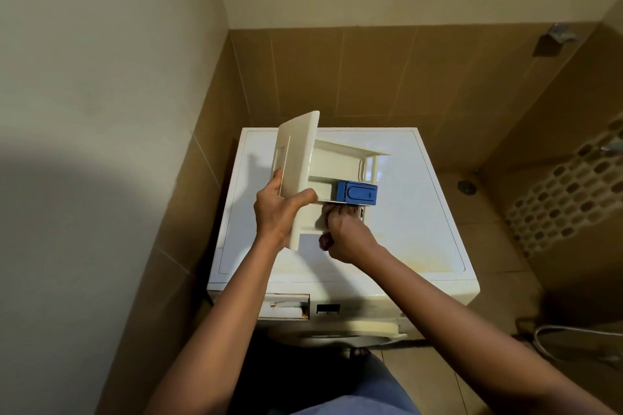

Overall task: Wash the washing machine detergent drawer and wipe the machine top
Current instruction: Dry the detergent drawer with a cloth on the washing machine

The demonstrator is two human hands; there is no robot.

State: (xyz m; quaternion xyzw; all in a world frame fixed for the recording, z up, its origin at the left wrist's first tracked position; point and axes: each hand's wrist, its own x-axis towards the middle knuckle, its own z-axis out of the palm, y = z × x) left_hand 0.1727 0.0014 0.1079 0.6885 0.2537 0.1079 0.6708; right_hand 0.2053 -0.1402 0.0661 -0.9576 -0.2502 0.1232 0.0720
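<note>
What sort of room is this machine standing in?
Probably a bathroom or wet utility corner: a front-loading washing machine stands against tan wall tiles, with a floor drain beside it and a metal hose on the floor at right. The left hand and right hand hold its detergent drawer.

Both arms are bare as far up as I can see, the left forearm [222,320] and the right forearm [448,303] alike, and the left hand [276,212] and right hand [344,234] are uncovered too. Low between the arms is a stretch of soft blue-grey cloth [357,394], the person's clothing; shirt or shorts, I can't tell. Just above it, in shadow, toes [359,352] peek out.
</note>
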